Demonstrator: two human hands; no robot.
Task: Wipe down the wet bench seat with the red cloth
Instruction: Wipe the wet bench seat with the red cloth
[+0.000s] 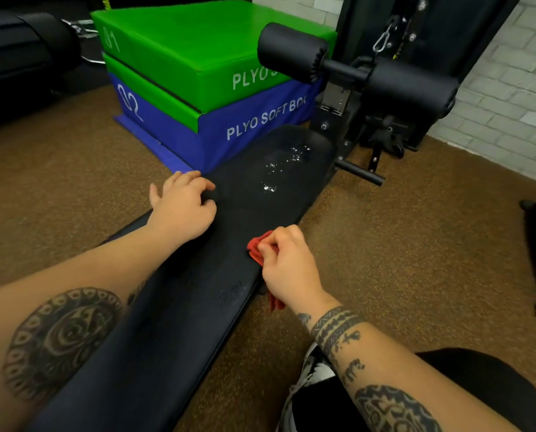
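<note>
A long black padded bench seat (198,294) runs from the lower left toward the machine at the upper right. Water drops (283,165) glisten on its far end. My right hand (287,265) is shut on a crumpled red cloth (257,246) at the bench's right edge, well short of the wet patch; part of the cloth hangs below my palm. My left hand (184,207) rests on the bench's left edge with fingers curled over the pad, holding nothing else.
Stacked green plyo box (195,48) and blue plyo box (244,129) stand just left of the bench's far end. Black roller pads (291,51) and the machine frame (382,132) rise beyond it. Brown carpet floor (416,251) lies on both sides. A white brick wall (516,88) is at the right.
</note>
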